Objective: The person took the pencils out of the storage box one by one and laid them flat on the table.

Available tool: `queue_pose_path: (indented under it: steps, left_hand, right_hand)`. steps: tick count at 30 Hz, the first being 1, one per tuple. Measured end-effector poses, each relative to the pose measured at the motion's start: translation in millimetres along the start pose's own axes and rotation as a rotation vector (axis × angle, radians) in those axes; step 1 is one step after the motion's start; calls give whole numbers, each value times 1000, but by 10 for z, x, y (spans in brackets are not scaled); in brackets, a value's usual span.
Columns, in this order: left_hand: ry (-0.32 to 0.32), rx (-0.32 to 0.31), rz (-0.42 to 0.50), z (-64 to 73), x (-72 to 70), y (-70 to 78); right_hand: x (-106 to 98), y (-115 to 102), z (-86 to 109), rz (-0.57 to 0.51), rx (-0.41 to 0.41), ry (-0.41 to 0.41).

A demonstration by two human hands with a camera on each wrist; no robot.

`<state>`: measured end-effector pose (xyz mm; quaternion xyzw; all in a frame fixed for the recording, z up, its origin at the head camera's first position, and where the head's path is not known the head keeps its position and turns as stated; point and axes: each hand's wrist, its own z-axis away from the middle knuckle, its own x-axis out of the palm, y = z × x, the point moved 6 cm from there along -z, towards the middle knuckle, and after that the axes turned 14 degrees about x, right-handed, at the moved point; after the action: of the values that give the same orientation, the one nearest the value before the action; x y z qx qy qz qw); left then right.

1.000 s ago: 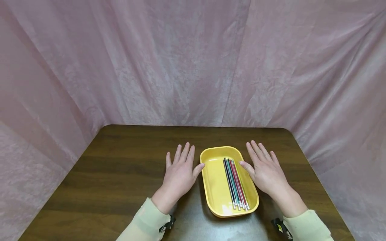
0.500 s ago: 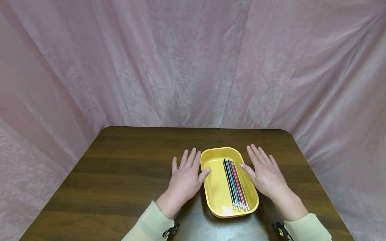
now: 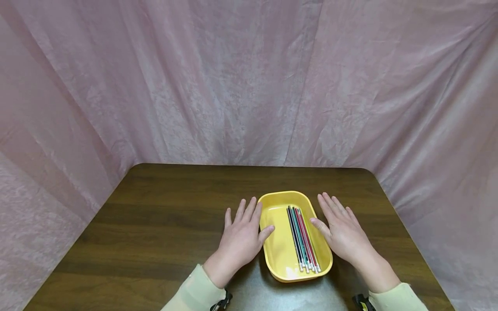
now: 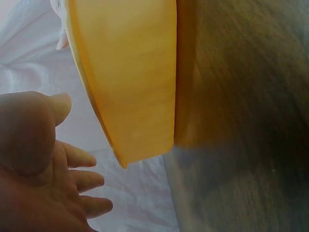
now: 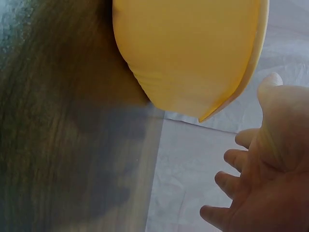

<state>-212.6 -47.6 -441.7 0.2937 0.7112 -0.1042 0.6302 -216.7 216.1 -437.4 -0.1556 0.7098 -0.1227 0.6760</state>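
Note:
A yellow plastic tray (image 3: 278, 259) stands on the wooden table, its long sides running away from the person. Inside it, toward the right, several pencils (image 3: 301, 239) lie side by side in black, green and red, their silvery ends facing the person. My left hand (image 3: 241, 237) hovers at the tray's left side, fingers spread and thumb over the rim. On the other side is my right hand (image 3: 344, 231), fingers straight, its thumb reaching over the right rim. Both wrist views show the palms beside the tray's outer wall (image 4: 130, 72), holding nothing.
The dark wooden table (image 3: 155, 224) has rounded far corners. Pink velvety curtain (image 3: 233, 86) hangs behind it and along both sides. Pale sleeves (image 3: 198, 291) cover the forearms, with a black strap at each wrist.
My left hand has moved right and toward the person, so its thumb now lies over the tray's rim. The right hand has shifted slightly toward the person. Tray and pencils have stayed about in place.

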Motion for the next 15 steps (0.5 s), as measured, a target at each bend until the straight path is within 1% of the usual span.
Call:
queue_pose_path:
  steps: [6, 15]
  left_hand:
    - [-35, 9, -4, 4, 55, 13]
    - [-70, 14, 22, 8, 86, 19]
  right_hand:
    - [28, -19, 29, -18, -18, -8]
    - [65, -17, 69, -15, -51, -19]
